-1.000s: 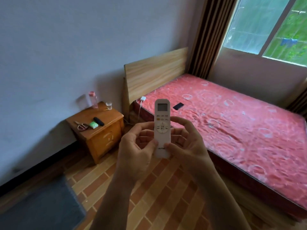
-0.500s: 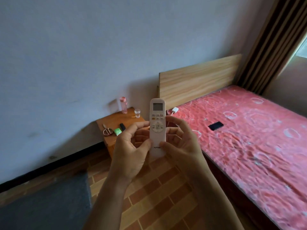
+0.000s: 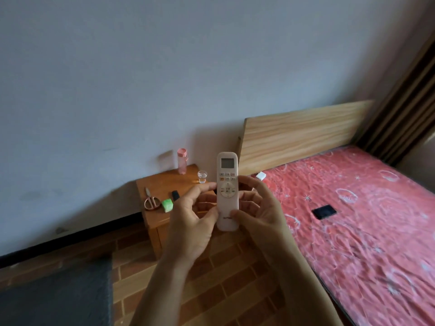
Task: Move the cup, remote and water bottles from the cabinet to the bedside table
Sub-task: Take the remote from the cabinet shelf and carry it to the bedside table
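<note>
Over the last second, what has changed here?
The view swung left toward the bedside table, which now looks nearer, right behind the remote; the window has left the picture. The left hand and right hand still hold the remote upright. The bottle, cup and scissors have not moved.

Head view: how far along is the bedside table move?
Done: one pink water bottle and the glass cup stand on the bedside table. In hand: left hand and right hand hold the white remote upright, off the table. Left: set it down; a second bottle isn't in view.
</note>
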Motion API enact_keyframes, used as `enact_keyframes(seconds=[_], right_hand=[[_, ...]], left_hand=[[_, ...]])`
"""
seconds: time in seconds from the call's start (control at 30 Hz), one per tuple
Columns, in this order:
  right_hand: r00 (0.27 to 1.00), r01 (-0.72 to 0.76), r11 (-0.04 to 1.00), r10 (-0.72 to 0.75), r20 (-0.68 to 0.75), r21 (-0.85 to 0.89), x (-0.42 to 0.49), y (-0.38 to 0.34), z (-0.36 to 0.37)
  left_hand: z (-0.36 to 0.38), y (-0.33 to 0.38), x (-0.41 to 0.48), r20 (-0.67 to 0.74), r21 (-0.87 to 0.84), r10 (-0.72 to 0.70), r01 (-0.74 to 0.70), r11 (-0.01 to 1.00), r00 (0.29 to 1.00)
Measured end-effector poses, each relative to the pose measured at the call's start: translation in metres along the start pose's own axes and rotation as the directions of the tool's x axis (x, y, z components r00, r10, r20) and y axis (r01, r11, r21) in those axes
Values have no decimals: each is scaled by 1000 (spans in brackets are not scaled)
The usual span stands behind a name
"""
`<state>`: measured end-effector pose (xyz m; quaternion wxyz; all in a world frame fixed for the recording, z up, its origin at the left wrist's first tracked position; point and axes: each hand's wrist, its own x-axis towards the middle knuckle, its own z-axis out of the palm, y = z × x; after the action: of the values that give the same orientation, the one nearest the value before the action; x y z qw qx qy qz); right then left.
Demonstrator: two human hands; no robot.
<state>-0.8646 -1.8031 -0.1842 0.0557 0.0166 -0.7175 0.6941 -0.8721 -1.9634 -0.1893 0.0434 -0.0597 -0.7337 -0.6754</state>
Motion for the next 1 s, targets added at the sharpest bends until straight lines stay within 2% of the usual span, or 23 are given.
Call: enact_keyframes(seconds=[0.4,0.53,0.83,1.0], right_hand=[[997,-50,998,52,55,-31,141,32,46],[990,-89,994,95,104,-67,187,49,54],[959,-145,983,168,229,-112,318,98,43],[937,-143,975,188,296,-169,392,120,36]], left_hand=[[-38,-45,130,-68,-25,-90,89,996,994],[-41,-67,170,-125,17,-127,130,991,984],[-11,-110,279,-272,122,-153,192,974,950],[5,-134,337,-362,113,-194,249,962,912]])
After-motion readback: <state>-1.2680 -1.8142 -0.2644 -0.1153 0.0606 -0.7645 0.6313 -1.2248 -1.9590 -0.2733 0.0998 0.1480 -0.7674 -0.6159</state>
